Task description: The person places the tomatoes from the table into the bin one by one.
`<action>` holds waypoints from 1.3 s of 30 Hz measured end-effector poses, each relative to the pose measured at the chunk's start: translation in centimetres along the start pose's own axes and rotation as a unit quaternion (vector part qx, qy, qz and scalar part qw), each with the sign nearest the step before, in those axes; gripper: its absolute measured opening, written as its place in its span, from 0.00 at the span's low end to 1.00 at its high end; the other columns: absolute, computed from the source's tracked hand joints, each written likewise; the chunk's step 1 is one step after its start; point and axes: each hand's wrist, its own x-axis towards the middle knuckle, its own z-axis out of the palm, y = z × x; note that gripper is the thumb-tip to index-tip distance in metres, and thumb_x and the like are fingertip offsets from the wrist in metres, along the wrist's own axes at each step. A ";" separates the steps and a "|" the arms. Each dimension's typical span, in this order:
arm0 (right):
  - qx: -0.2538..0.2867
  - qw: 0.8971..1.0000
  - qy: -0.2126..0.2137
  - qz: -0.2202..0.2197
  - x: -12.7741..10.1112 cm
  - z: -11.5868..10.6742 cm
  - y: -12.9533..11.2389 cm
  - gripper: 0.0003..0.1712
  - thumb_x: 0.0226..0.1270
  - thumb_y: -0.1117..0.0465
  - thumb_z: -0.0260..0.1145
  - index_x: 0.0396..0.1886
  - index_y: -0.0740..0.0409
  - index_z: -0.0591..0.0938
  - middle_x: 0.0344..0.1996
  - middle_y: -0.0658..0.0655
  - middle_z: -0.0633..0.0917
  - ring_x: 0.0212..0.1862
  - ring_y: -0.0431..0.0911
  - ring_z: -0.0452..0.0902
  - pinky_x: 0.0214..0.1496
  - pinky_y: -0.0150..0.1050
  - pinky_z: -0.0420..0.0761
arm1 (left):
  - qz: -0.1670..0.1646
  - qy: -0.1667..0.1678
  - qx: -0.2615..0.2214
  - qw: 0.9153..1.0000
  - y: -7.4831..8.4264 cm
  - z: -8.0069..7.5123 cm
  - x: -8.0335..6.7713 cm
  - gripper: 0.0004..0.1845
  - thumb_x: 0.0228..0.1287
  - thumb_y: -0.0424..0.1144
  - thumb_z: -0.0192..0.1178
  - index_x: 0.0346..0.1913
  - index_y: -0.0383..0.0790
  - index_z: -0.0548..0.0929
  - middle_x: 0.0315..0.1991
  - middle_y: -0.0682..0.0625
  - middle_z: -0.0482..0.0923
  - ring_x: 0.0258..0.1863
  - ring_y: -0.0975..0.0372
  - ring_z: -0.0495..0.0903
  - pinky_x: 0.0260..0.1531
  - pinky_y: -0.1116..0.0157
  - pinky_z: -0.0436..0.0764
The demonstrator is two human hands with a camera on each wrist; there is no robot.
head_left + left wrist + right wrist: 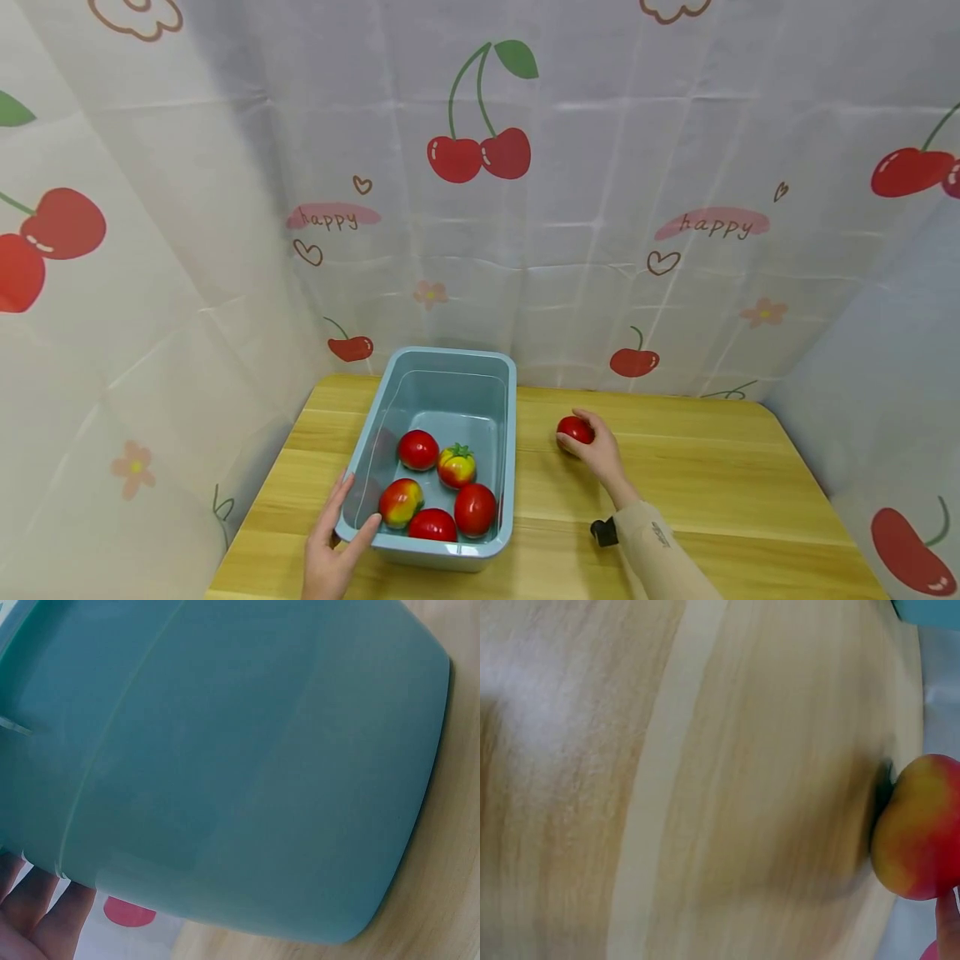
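On the right side of the table my right hand (pixel 602 457) grips a red tomato (pixel 574 429) between thumb and fingers. Seen from below in the right wrist view, that tomato (pixel 919 832) shows yellow patches and a dark green bit beneath it. My left hand (pixel 333 546) rests at the near left corner of a light blue plastic bin (pixel 508 450), its fingers spread fairly straight along the rim. Inside the bin's near half lie several tomatoes: plain red ones (pixel 475 510), a red-yellow one (pixel 401 502) and one with a green leafy top (pixel 457 467).
The bin stands left of centre on a light wood table (pixel 735 483). A white curtain (pixel 570 275) printed with cherries hangs right behind the table's back edge and along both sides. A small black device (pixel 603 533) sits at my right wrist, by the beige sleeve (pixel 660 546).
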 end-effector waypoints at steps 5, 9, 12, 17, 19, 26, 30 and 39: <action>-0.024 1.000 0.004 -0.016 0.2 0.1 1.1 0.31 0.55 0.65 0.71 0.59 0.66 0.72 0.59 0.69 0.71 0.60 0.63 0.65 0.58 0.60 0.66 | -0.004 -0.001 0.002 1.000 0.1 0.0 0.0 0.36 0.53 0.52 0.68 0.67 0.53 0.69 0.70 0.52 0.58 0.63 0.54 0.64 0.42 0.83 0.67; -0.047 0.998 0.002 -0.031 0.2 0.3 2.5 0.32 0.54 0.67 0.71 0.59 0.66 0.72 0.59 0.69 0.71 0.61 0.63 0.64 0.60 0.59 0.63 | -0.006 -0.002 0.001 1.000 0.0 0.0 0.0 0.37 0.53 0.52 0.68 0.67 0.54 0.69 0.70 0.53 0.58 0.63 0.54 0.63 0.42 0.83 0.67; -0.049 0.998 -0.001 -0.037 0.1 0.4 2.9 0.33 0.54 0.67 0.71 0.60 0.64 0.70 0.61 0.69 0.70 0.62 0.63 0.63 0.62 0.58 0.62 | -0.001 0.002 -0.006 1.000 0.0 0.0 0.0 0.36 0.53 0.50 0.69 0.67 0.53 0.69 0.70 0.52 0.58 0.64 0.54 0.63 0.43 0.84 0.66; -0.041 0.998 -0.002 -0.038 -0.4 0.3 2.9 0.34 0.54 0.67 0.72 0.61 0.63 0.70 0.61 0.68 0.69 0.62 0.63 0.63 0.62 0.59 0.61 | 0.001 0.004 -0.006 1.000 0.0 0.0 0.0 0.36 0.54 0.50 0.69 0.67 0.52 0.69 0.70 0.50 0.58 0.64 0.54 0.62 0.42 0.85 0.65; -0.040 0.999 0.000 -0.037 -0.5 0.3 3.1 0.34 0.54 0.67 0.72 0.61 0.63 0.71 0.61 0.68 0.69 0.62 0.63 0.63 0.61 0.60 0.62 | 0.000 0.004 -0.005 1.000 -0.1 0.0 0.0 0.36 0.54 0.50 0.69 0.67 0.52 0.69 0.70 0.50 0.58 0.64 0.53 0.62 0.42 0.85 0.65; -0.034 0.999 0.003 -0.020 -1.2 0.4 3.2 0.34 0.53 0.65 0.73 0.61 0.59 0.72 0.62 0.66 0.70 0.62 0.62 0.64 0.61 0.59 0.62 | 0.000 0.006 -0.005 1.000 -0.1 0.0 0.0 0.36 0.54 0.50 0.69 0.67 0.51 0.69 0.70 0.51 0.58 0.64 0.53 0.62 0.42 0.85 0.65; -0.024 1.000 0.002 -0.012 -1.5 0.4 3.1 0.34 0.53 0.65 0.73 0.61 0.60 0.72 0.61 0.67 0.70 0.62 0.62 0.64 0.61 0.58 0.63 | 0.000 0.006 -0.002 1.000 -0.1 0.0 0.0 0.37 0.54 0.50 0.69 0.67 0.51 0.69 0.70 0.51 0.58 0.65 0.53 0.62 0.42 0.85 0.65; -0.014 1.000 -0.001 -0.008 -3.0 0.1 2.6 0.34 0.50 0.66 0.74 0.58 0.61 0.74 0.58 0.68 0.72 0.56 0.64 0.69 0.54 0.59 0.70 | -0.005 -0.001 0.003 1.000 0.0 -0.1 0.0 0.37 0.53 0.52 0.68 0.67 0.51 0.68 0.70 0.50 0.57 0.65 0.52 0.61 0.42 0.84 0.65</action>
